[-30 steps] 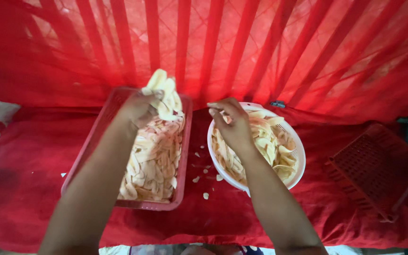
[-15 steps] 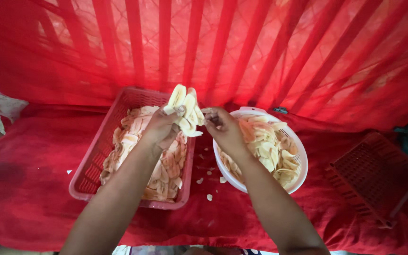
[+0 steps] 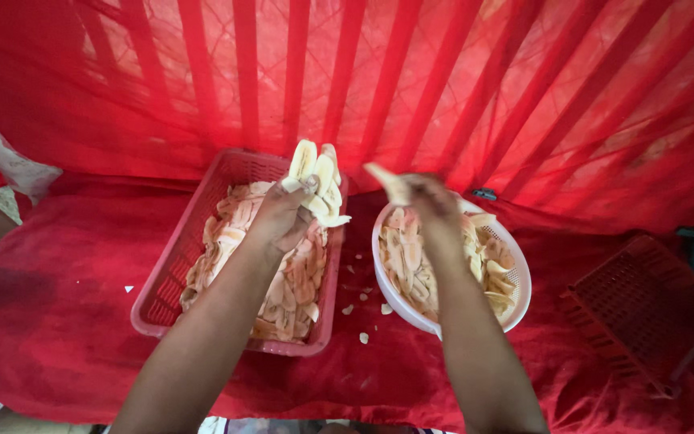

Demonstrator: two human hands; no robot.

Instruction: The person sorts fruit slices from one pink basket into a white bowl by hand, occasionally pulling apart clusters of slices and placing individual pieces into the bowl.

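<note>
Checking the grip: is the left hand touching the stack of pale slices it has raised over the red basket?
Touching. The head view shows the left hand with its fingers wrapped around the base of the stack of pale slices.

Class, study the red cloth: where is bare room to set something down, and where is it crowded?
Bare cloth lies left of the pink rectangular plastic basket, and between the white round plastic colander and the empty red plastic crate. The gap between basket and colander is crowded: pale slice scraps lie there.

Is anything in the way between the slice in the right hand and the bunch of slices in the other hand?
Nothing visible. The right hand holds one slice beside the left hand's bunch, open air between.
</note>
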